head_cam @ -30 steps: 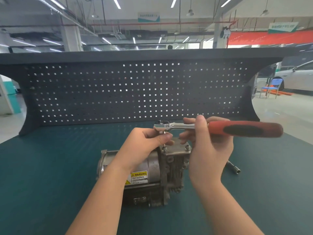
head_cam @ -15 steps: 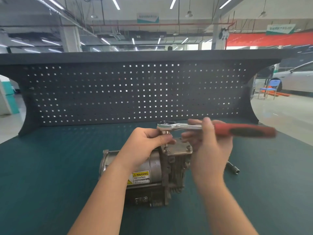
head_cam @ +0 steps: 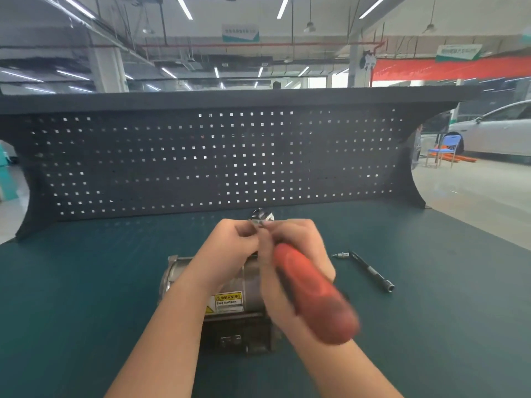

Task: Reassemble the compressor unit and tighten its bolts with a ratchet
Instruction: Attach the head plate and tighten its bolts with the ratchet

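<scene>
Workshop surroundings frame the scene: a dark perforated pegboard back panel (head_cam: 218,156) rises behind a dark teal bench mat (head_cam: 86,282), with strip lights overhead and a white car (head_cam: 500,130) off to the right.

The compressor unit (head_cam: 247,297), a ribbed silver metal cylinder with a darker cast housing and a yellow warning label (head_cam: 227,302), lies on the mat directly beneath both hands, its long axis running left to right.

The right hand (head_cam: 298,254) holds the ratchet (head_cam: 313,294), a chrome tool with a red and black rubber grip. Its fingers are curled round the neck near the head. The handle's long axis points back toward the person and slightly right, and it is blurred. The chrome head sits just beyond the fingertips, above the housing end of the unit.

The left hand (head_cam: 230,245) is curled, its fingertips pinching at the ratchet head, and touches the right hand. The bolt and socket are hidden behind the fingers.

Judgement: the step in hand is tightening a housing bolt. The coming stroke depends on the handle sweeping in a level arc about the vertical bolt axis while the left hand steadies the head.

To the right of the right hand, well apart, lie a slim black extension bar (head_cam: 372,272) and a small silver bit (head_cam: 340,255).
</scene>
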